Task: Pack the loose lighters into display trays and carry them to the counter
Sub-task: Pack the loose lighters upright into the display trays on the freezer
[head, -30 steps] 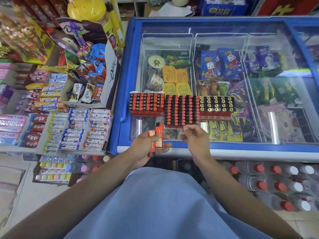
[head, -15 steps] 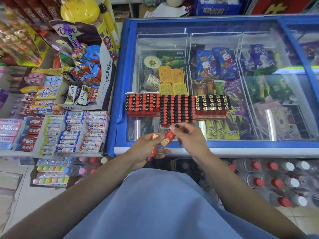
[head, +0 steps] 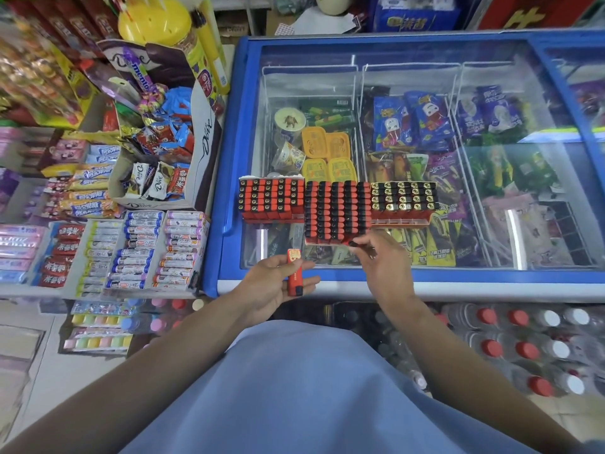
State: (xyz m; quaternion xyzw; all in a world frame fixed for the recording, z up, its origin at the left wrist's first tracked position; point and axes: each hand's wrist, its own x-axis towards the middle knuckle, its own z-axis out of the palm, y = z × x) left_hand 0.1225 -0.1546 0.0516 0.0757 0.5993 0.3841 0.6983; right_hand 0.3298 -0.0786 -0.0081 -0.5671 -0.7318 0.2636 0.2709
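Packing is under way: the right hand [head: 381, 263] pinches a lighter [head: 361, 249] at the near right corner of the middle tray [head: 337, 213] on the freezer lid, needing a straight seat, while the left hand [head: 273, 283] holds a spare [head: 294, 271].

Your left hand [head: 278, 283] is holding a red lighter [head: 294, 272] above the freezer's edge; your right hand [head: 381, 260] is pinching another lighter [head: 360, 246] against the middle tray [head: 337, 213]; two more trays are flanking it on the freezer lid [head: 491, 224].
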